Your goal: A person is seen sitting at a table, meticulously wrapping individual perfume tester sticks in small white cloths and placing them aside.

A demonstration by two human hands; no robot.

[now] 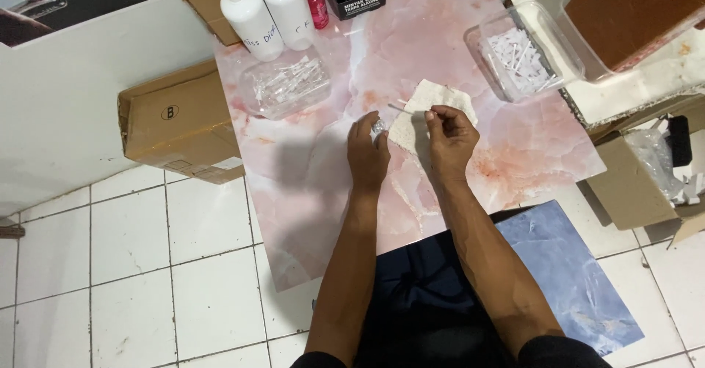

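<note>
Both our hands work over a paper towel on the pink table: left hand pinches a small clear vial, right hand grips a thin stick.

You have two hands at work, the left hand and the right hand, over one folded tissue. At the far left stand two white bottles and one pink bottle. Two clear trays lie left and right, and three cardboard boxes sit around the table.
</note>
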